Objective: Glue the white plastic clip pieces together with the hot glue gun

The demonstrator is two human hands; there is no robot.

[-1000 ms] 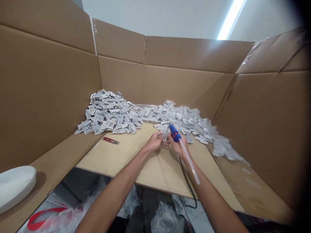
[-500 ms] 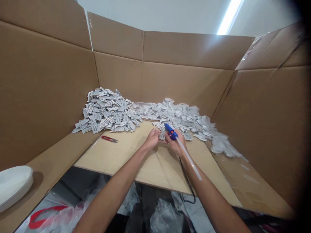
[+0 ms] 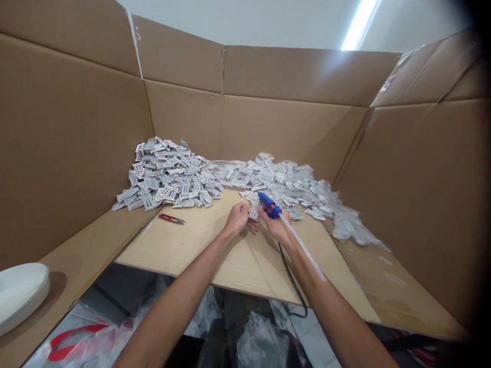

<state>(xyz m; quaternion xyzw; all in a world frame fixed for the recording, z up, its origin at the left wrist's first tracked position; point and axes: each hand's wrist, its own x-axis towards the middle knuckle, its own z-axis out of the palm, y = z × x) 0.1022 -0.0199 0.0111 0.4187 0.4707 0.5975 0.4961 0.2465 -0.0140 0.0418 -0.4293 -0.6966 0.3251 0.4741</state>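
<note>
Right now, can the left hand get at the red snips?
Probably yes: the red snips lie uncovered on the board, nothing between them and the left hand, though busy at a grey piece.

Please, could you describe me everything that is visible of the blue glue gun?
The glue gun has a blue body, plastic by its look, with a small orange-red part on its side. It is held in the right hand, whose fingers cover its lower part. Its nozzle points away from the person and somewhat left. A long, whitish, see-through glue stick sticks out of the back, above the forearm. A black cord runs from beneath the hand; its joint is hidden.
</note>
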